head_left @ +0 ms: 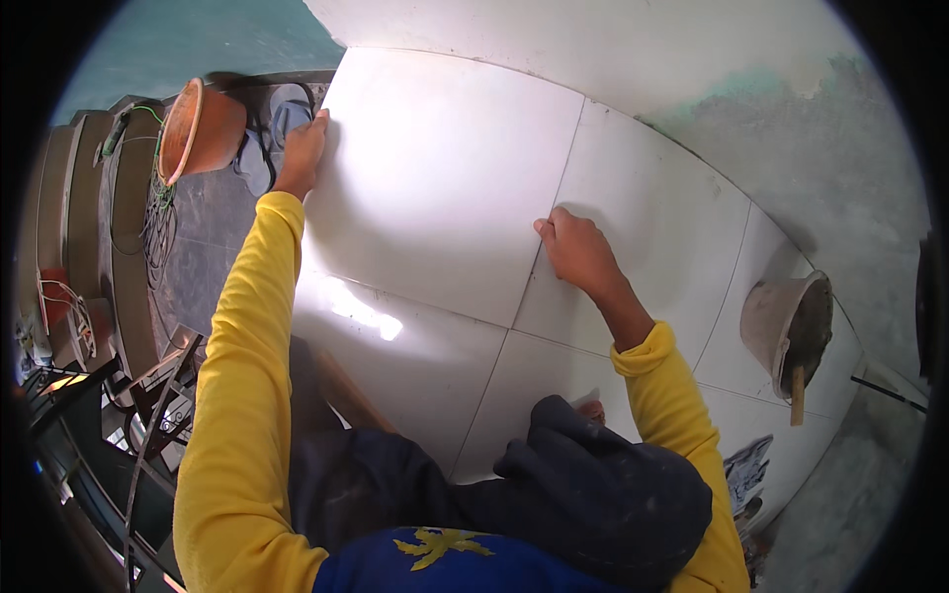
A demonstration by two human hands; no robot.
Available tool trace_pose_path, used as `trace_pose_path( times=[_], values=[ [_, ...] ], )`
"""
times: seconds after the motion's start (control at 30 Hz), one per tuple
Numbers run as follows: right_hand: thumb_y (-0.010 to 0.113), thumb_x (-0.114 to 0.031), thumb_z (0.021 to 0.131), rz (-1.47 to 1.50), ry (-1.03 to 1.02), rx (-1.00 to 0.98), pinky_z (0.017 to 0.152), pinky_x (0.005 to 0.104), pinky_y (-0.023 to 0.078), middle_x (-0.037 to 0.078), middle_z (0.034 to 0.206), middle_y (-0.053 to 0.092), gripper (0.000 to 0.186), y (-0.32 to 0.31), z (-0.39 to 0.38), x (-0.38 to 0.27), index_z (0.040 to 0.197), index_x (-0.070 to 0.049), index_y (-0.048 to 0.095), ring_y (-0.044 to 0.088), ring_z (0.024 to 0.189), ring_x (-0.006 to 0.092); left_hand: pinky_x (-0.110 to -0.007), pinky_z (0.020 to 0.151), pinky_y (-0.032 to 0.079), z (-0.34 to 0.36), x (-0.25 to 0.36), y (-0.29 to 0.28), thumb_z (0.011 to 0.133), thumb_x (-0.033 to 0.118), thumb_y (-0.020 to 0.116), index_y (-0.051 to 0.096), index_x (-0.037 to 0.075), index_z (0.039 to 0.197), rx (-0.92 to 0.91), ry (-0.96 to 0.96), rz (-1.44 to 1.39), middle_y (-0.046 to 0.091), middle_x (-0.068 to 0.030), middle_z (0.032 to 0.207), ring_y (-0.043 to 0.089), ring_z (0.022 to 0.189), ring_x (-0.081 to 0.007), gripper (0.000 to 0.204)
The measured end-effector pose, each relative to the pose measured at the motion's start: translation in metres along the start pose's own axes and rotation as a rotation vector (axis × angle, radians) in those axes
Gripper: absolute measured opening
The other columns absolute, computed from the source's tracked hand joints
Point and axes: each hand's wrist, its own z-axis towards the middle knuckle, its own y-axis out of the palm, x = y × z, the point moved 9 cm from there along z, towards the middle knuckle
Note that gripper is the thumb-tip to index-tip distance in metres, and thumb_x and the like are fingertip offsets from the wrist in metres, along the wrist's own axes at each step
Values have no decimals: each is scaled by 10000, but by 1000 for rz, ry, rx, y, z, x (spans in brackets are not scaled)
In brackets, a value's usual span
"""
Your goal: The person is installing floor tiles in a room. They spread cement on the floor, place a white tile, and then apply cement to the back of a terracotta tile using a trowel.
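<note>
A large white floor tile (445, 168) lies in front of me, its far edge close to the wall. At its left edge, my left hand (302, 156) is closed, with the thumb side against the rim and the other fingers mostly hidden. My right hand (578, 249) is curled in a loose fist at the tile's right edge, over the seam with the neighbouring white tile (647, 208). Its thumb and forefinger come together at the joint; whether anything small is between them is hidden.
A terracotta-coloured bucket (213, 128) and grey flip-flops (255, 163) are at the far left, by steps (129, 237) with cables (160, 232). On the right stands a mortar-stained bucket (776, 321) with a wooden handle (797, 395). A wooden piece (346, 390) lies near my knee.
</note>
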Motion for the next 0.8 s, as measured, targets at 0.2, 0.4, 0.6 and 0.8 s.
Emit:
trace_pose_path(
  times=[0.2, 0.4, 0.6, 0.8],
  values=[
    [520, -355, 1098, 3, 19, -11, 848, 568, 557, 272, 963, 735, 390, -3, 4, -4, 1035, 14, 629, 706, 931, 490, -391, 961, 524, 17, -6, 0, 1067, 441, 608, 683, -116, 1308, 71, 8, -14, 742, -223, 1217, 709, 1064, -296, 612],
    [523, -353, 1102, -55, -9, 28, 828, 562, 555, 265, 958, 735, 383, -6, 1, -7, 1019, 7, 623, 709, 923, 477, -387, 994, 520, 17, -9, 2, 1071, 446, 603, 670, -116, 1336, 47, 17, -34, 736, -234, 1250, 711, 1097, -301, 625],
    [524, -354, 1104, -68, -3, 18, 827, 562, 553, 257, 959, 735, 382, -5, 0, -7, 1021, 4, 630, 710, 921, 471, -366, 977, 540, 7, -10, 1, 1061, 457, 627, 644, -116, 1371, 58, 14, -23, 724, -210, 1268, 712, 1100, -278, 652],
    [525, -351, 1104, -102, 9, 4, 848, 559, 553, 257, 984, 741, 380, -6, 1, -11, 1042, 4, 646, 714, 941, 467, -368, 946, 546, 11, -7, 1, 1059, 474, 626, 654, -97, 1368, 50, 37, 28, 729, -195, 1244, 712, 1063, -258, 649]
  ],
)
